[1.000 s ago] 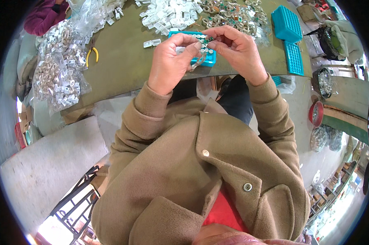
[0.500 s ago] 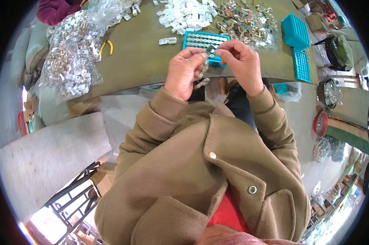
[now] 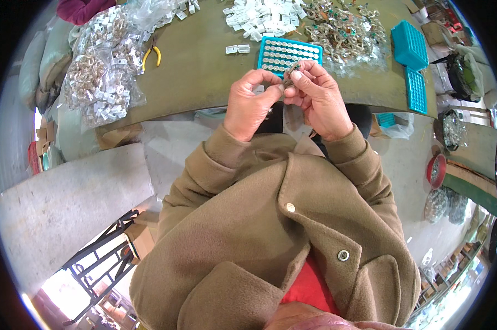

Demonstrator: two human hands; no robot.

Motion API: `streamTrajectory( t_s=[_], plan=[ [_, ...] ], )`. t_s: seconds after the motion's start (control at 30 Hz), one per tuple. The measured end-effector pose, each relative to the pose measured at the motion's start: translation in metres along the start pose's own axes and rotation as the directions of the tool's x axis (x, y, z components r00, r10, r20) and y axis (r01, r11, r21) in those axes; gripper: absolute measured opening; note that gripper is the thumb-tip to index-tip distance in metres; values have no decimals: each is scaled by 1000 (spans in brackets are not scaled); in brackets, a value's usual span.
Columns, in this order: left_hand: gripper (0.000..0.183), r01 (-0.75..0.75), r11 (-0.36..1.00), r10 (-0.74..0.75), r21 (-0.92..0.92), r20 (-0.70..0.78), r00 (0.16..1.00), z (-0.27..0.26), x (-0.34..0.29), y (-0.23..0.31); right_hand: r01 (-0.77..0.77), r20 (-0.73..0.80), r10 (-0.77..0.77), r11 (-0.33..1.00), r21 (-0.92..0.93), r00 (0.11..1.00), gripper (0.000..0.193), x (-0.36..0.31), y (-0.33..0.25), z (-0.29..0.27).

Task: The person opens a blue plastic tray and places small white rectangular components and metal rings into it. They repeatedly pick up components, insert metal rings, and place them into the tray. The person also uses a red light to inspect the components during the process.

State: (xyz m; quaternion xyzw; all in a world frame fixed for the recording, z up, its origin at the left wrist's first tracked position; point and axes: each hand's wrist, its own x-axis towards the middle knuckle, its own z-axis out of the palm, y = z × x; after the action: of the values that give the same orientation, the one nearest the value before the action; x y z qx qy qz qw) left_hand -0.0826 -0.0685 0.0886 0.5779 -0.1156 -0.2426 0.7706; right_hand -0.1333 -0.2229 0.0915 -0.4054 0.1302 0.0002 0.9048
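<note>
My right hand [image 3: 321, 102] pinches a small coiled wire piece [image 3: 293, 70] between thumb and fingers, just over the table's near edge. Close against it, my left hand [image 3: 249, 104] has thumb and forefinger pressed together at the piece's lower end; the exact grip is partly hidden. Right behind both hands lies a blue tray [image 3: 261, 58] with rows of round silvery parts in its holes. My fingers cover its near right corner.
Beyond the tray lie a heap of white plastic cases [image 3: 265, 16] and a pile of coiled wire pieces [image 3: 345, 30]. Yellow-handled pliers [image 3: 158, 56] and bagged parts [image 3: 102, 82] are at left. Stacked blue trays [image 3: 409, 44] stand at right. A person's purple sleeve [image 3: 83, 8] shows far left.
Both hands have drawn closer together and slightly nearer to me, off the tray. The coiled piece that hung below my left hand is now gathered up at my right fingers. The view has shifted a little.
</note>
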Motion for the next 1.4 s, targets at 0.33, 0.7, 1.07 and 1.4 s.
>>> streamTrajectory(
  t_s=[0.33,0.7,1.07,1.4],
  plan=[
    [25,-105,395,344,913,-41,938,-82,79,-7,79,25,-75,968,-238,997,5,6,6,0],
    [17,-173,791,274,587,-86,958,-83,75,1,161,7,-184,840,-518,983,7,8,-4,11],
    [19,127,992,-125,-29,48,991,-40,14,19,70,47,-53,863,-501,997,8,17,-9,23],
    [22,187,853,-194,-488,36,980,-18,7,-16,97,50,-90,978,-184,995,7,10,4,7]
  ],
)
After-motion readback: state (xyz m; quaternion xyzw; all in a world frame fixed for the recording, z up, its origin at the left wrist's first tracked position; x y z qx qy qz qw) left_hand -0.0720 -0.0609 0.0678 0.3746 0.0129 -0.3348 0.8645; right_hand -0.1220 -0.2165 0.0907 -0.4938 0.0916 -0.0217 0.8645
